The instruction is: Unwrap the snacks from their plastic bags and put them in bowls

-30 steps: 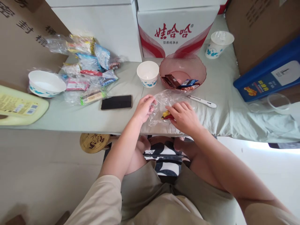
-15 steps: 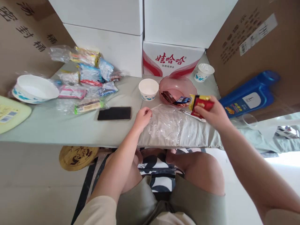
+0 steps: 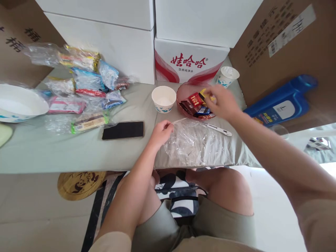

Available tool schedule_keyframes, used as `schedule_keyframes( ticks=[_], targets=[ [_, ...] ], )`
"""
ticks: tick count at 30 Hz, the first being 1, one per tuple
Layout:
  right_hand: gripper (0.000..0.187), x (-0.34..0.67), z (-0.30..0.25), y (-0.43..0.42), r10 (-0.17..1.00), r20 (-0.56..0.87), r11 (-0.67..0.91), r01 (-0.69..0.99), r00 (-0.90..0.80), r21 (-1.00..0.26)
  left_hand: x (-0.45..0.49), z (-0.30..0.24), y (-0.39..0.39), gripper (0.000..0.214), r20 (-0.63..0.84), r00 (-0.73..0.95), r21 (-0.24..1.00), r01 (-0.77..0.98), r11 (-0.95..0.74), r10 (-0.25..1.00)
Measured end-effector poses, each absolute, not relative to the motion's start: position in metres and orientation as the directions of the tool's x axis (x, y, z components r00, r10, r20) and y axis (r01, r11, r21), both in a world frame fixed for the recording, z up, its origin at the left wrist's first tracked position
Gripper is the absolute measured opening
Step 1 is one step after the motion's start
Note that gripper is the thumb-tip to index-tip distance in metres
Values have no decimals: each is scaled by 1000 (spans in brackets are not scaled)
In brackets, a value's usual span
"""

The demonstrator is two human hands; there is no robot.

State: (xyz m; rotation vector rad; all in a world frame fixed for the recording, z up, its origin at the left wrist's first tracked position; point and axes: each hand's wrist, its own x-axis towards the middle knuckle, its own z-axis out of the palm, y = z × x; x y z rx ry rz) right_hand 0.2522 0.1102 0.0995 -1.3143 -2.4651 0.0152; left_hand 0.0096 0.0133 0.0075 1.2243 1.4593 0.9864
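Person is sitting at the bench point(image 3: 136, 105), which is carrying a grey-green cloth, knees showing below the edge. Left hand point(image 3: 161, 131) is resting on the near part of the bench, fingers closed in a pinch on the left edge of a clear plastic bag point(image 3: 195, 143); the bag is lying flat and crumpled at the bench's front edge, straight ahead of the person. Right hand point(image 3: 222, 101) is reaching out over the near-right rim of a pink bowl point(image 3: 180, 99) and is showing motion-blurred, so I cannot tell whether it is gripping anything or hanging loose. A red-and-yellow packet point(image 3: 194, 99) is sitting in the bowl just at that hand's fingertips, on top of darker wrapped snacks; contact between the two is too smeared to read. A white pen-like stick point(image 3: 218, 129) is lying between bowl and bag, touching the bag's far edge. A white paper cup point(image 3: 164, 99) is standing just left of the bowl; a second paper cup point(image 3: 227, 76) is standing behind it, to the right. A black phone point(image 3: 123, 130) is lying face-up left of the left hand. Farther left, a pile of wrapped snacks point(image 3: 86, 82) and a large white bowl point(image 3: 18, 103). A blue bottle point(image 3: 280, 101) is lying on its side at the right.
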Motion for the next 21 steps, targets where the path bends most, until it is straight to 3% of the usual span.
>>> schedule_keyframes(
  ticks=[2,4,8,13,15,18,20,21],
  targets=[
    [20,261,84,63,690,285,724,616,-666,-311,8,8,12,23,-157,14,958,245,148,988],
    [18,273,60,19,617,241,772,516,-749,-371,7,8,10,27,-154,85,945,304,122,984],
    [24,296,18,-33,682,114,708,613,-722,-351,4,7,6,50,-155,55,910,397,120,986],
    [28,310,10,-52,761,1,618,724,-649,-306,-14,6,16,27,-212,-93,960,166,225,973],
    [29,312,12,-57,772,-9,606,740,-636,-292,-23,5,20,20,-215,-244,963,110,247,946],
    [31,313,14,-64,788,-17,586,759,-615,-282,-26,9,12,14,2,-538,961,236,148,843],
    [34,313,15,-67,818,-24,544,786,-575,-294,-15,14,-7,17,210,-481,912,410,7,851],
    [35,312,16,-68,836,-31,513,800,-548,-310,-7,17,-19,20,260,-323,877,473,-83,910]
  ],
)
